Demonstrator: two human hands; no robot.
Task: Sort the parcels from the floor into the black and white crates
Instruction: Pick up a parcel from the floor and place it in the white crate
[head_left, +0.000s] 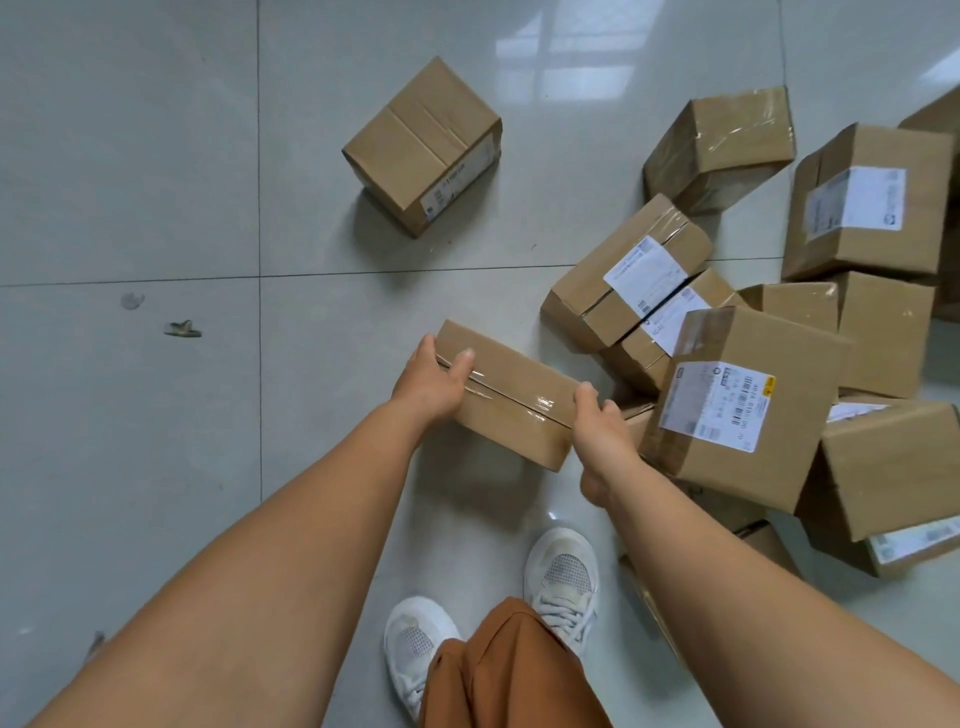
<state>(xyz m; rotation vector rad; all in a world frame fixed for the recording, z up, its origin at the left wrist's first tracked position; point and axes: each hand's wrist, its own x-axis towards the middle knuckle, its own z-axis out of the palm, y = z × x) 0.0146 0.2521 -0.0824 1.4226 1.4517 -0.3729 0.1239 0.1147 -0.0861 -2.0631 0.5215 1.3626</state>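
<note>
Cardboard, brown and sealed with clear tape along its top seam, is making up the flat parcel (506, 392) that both hands are gripping. It is sitting low over the tiled floor (156, 208), just in front of the white shoes (563, 582); whether it is resting on the tiles or already raised a little I cannot tell. The left hand (431, 384) is wrapping its fingers round the far-left end with the thumb lying on top, and the right hand (597, 431) is curling round the near-right end, thumb also on top. So each hand is clamping one short end.

Judging by its slim shape and crisp edges, this parcel is probably light and stiff, so holding it by the ends should be working well. The glossy tape looks slippery, so fingers are better placed on bare card than on the strip.

To the right, a pile of parcels (753, 405) is crowding together, several tilted and leaning on one another, some showing white labels. One lone box (423, 148) is standing apart farther out on the floor. Neither the black crate nor the white one is showing in this view.
</note>
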